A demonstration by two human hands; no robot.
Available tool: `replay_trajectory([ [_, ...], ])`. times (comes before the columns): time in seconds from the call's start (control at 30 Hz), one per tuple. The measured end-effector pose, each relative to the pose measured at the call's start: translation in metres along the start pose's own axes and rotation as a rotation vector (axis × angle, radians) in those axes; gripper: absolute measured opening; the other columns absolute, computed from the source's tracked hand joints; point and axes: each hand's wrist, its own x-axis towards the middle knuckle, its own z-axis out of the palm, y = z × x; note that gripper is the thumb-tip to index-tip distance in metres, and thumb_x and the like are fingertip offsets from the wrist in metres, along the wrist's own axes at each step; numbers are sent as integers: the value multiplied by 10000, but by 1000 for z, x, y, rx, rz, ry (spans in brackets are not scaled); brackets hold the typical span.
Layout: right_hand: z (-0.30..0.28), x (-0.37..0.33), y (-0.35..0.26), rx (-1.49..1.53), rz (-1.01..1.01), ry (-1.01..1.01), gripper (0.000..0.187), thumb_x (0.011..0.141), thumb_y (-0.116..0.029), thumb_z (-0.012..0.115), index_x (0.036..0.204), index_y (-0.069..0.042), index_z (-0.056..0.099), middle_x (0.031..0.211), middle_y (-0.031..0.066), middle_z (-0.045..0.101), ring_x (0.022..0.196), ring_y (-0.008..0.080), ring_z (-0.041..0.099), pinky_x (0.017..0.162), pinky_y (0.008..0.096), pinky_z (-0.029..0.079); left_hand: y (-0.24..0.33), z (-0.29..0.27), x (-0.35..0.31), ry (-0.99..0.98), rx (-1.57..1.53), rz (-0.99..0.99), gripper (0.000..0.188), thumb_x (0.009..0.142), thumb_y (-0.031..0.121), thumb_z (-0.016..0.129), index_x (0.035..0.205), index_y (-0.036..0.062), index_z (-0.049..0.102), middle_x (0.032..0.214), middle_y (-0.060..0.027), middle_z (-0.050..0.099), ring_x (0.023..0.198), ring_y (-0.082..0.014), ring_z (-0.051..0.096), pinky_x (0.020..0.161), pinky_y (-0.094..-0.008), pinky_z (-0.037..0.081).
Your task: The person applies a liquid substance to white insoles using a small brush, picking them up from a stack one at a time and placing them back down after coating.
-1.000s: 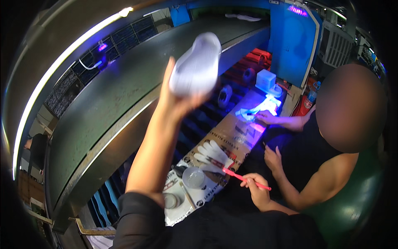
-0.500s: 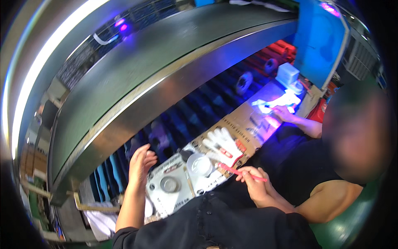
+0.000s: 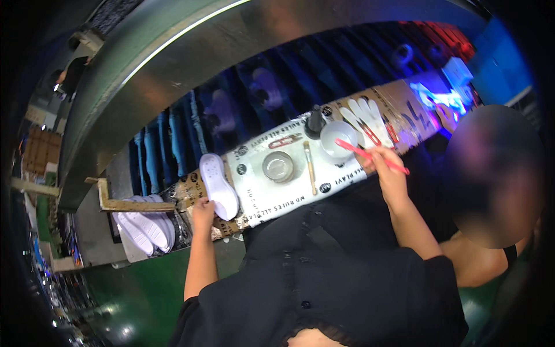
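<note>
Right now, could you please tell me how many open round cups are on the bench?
2: a greyish cup left of the wooden-handled brush, and a whitish cup right of it, by the tip of the red tool.

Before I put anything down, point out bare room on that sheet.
On the white sheet, the near left corner is bare, between the white sole and the round container; so is a smaller patch right of the brush, nearer than the bowl. The far right is crowded: black bottle, bowl, gloves; a red tool shows over the bowl.
</note>
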Motion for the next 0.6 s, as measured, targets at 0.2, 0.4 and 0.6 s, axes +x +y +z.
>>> replay_trajectory([
  [0.2, 24, 24, -13, -154, 20, -66, 158, 963, -118, 515, 997, -28, 641, 751, -8, 594, 605, 35, 477, 521, 191, 366, 43, 2, -36, 235, 739, 281, 224, 782, 180, 600, 930, 14, 579, 800, -188, 647, 721, -360, 629, 711, -452, 491],
  [0.4, 28, 27, -10, -277, 50, -66, 138, 938, -93, 531, 978, -33, 648, 740, -13, 586, 595, 33, 464, 525, 194, 360, 40, -1, -37, 246, 448, 289, 416, 838, 161, 551, 1214, -11, 503, 759, -164, 628, 692, -334, 612, 706, -440, 482],
  [0.6, 38, 41, 11, -408, -80, -25, 125, 892, -133, 588, 914, -64, 689, 726, 17, 646, 636, 99, 583, 599, 244, 444, 68, 13, -56, 138, 664, 245, 949, 692, 336, 811, 1435, 14, 317, 1104, -223, 586, 974, -348, 607, 830, -418, 490],
])
